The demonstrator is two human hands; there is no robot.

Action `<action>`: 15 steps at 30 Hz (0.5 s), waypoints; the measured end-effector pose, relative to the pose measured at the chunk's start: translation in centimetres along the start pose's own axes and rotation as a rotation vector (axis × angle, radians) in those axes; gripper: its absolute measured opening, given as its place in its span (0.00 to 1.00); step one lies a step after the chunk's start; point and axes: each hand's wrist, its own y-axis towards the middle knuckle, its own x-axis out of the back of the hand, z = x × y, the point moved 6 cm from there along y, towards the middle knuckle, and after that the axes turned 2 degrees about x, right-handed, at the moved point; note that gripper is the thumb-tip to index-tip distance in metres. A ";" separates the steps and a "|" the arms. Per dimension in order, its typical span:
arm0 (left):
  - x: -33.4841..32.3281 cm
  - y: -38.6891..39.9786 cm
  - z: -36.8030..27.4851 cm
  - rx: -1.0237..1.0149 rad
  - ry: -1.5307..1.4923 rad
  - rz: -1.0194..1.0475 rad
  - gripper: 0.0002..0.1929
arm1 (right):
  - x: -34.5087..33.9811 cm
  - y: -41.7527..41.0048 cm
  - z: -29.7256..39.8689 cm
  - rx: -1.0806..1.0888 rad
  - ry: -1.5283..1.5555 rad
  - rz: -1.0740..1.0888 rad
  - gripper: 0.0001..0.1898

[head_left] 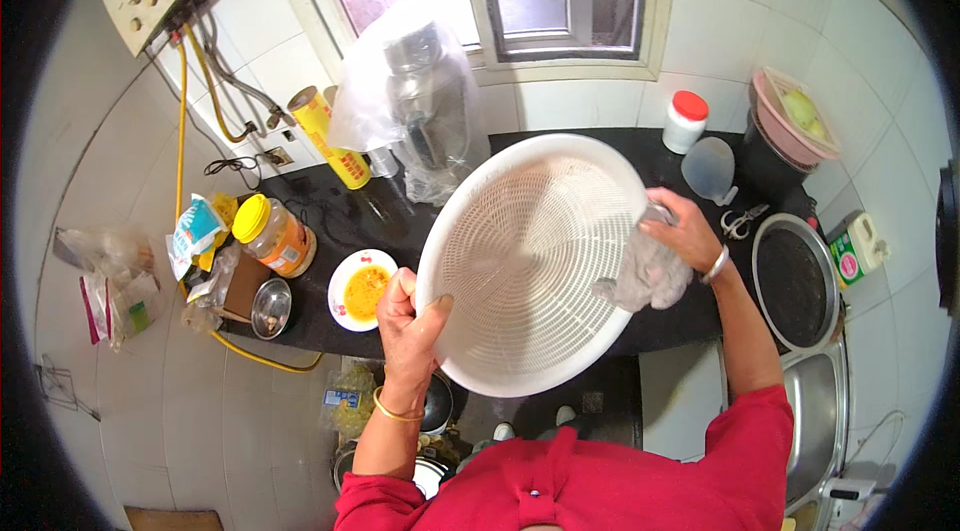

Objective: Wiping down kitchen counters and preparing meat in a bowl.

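A large white plastic colander [532,261] is held up in front of me, tilted, its perforated inside facing the camera. My left hand [411,324] grips its left rim with the thumb over the edge. In my right hand [684,227], at the right rim, is a bunched grey cloth [652,268] that hangs over the rim and partly inside the colander. Whether the right fingers also hold the rim is hidden by the cloth. Just left of my left hand, a white bowl [339,283] with yellow-orange liquid stands on the black countertop [405,231].
Left on the counter are a yellow-lidded jar [281,238], a small metal bowl [271,306] and a yellow roll box [330,137]. Behind stands a plastic-covered appliance [435,103]. Rightward are a red-lidded jar [685,124], scissors [742,222], a round metal-rimmed pan [795,283] and a sink [814,418].
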 end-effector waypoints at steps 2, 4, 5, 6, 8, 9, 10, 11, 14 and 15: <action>-0.3 0.5 0.2 -0.024 -0.042 -0.051 0.14 | -0.8 -1.8 -2.8 -0.114 0.176 -0.043 0.17; -1.0 0.7 0.3 -0.081 -0.085 -0.125 0.14 | -3.1 -3.8 -4.7 -0.257 0.449 -0.088 0.16; -0.9 0.7 0.9 -0.143 -0.025 -0.147 0.14 | -4.6 -4.7 -5.4 -0.316 0.586 -0.121 0.16; -1.3 0.6 1.5 -0.193 0.007 -0.192 0.14 | -6.3 -5.5 -5.7 -0.332 0.713 -0.160 0.16; -2.7 0.1 3.7 -0.292 0.085 -0.259 0.14 | -9.7 -6.3 -7.4 -0.412 0.737 -0.296 0.15; -3.5 -0.1 5.0 -0.269 0.030 -0.257 0.15 | -10.6 -6.5 -7.6 -0.476 0.753 -0.347 0.16; -3.7 -0.8 5.8 -0.229 0.011 -0.230 0.11 | -10.4 -6.6 -8.1 -0.480 0.752 -0.356 0.16; -3.9 -1.6 6.3 -0.189 -0.006 -0.204 0.08 | -10.1 -6.3 -8.3 -0.419 0.849 -0.370 0.16; -2.1 -1.2 7.0 -0.041 0.153 0.235 0.16 | -6.4 -5.4 -7.7 -0.268 0.733 -0.376 0.17; -2.0 0.2 4.1 -0.116 0.331 0.096 0.09 | -4.8 -5.2 -6.5 -0.237 0.597 -0.354 0.16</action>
